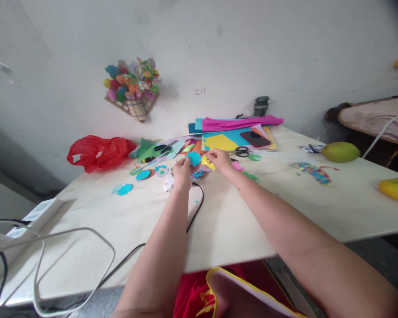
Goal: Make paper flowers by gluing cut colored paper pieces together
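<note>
My left hand (181, 171) pinches a blue scalloped flower cutout (194, 158) above the middle of the table. Close beside it, my right hand (220, 159) has its fingers closed on a small yellow piece (207, 163), whose exact shape is too blurred to tell. Under and around the hands lie more cutouts, among them a patterned blue stack (199, 175) and a pink piece (238, 166). A white object with dark spots (169, 182) sits partly behind my left hand, near the end of a black cable (199, 207).
Scissors (242, 151) and a second pair (162, 148) lie behind the hands. Farther back are coloured sheets (220, 142) and a phone (256, 138). A red plastic bag (101, 152) is at left, a power strip (36, 216) at the near left, and a green mango (341, 151) at right.
</note>
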Demonstrator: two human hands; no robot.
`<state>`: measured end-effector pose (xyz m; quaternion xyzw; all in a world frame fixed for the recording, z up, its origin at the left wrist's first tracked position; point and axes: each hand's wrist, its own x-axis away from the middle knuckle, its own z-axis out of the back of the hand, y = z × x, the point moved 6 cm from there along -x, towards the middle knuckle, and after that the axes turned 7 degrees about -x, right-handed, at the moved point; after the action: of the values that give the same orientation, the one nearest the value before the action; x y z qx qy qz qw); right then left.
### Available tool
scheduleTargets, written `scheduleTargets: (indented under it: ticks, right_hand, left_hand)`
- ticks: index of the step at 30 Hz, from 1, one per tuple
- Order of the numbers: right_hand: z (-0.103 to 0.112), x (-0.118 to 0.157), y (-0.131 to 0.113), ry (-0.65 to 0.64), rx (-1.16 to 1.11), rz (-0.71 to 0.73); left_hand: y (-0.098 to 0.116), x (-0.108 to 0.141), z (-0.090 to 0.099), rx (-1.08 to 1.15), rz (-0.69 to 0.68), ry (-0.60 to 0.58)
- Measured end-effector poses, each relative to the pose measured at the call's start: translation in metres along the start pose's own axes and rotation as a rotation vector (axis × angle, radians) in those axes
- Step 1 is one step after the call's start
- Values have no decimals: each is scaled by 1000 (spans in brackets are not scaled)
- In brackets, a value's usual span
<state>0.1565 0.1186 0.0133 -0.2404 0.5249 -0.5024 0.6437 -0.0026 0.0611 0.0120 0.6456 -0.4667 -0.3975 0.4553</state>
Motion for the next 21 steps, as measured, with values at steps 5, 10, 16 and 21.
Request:
scheduleTargets:
  ticks: [5, 10, 16, 21]
  right_hand:
    - [3, 3, 0, -19, -54, -79]
    - [4, 2, -1, 32, 40, -21]
    - [3, 4, -4, -26, 25, -24]
    - [8, 3, 0, 34, 1, -43]
  left_hand:
    - [0, 0, -1, 6, 1, -5]
    - [0, 1, -1, 8, 2, -12]
    - [0, 1, -1, 7, 11, -12]
    - [-1, 0, -1, 10, 9, -14]
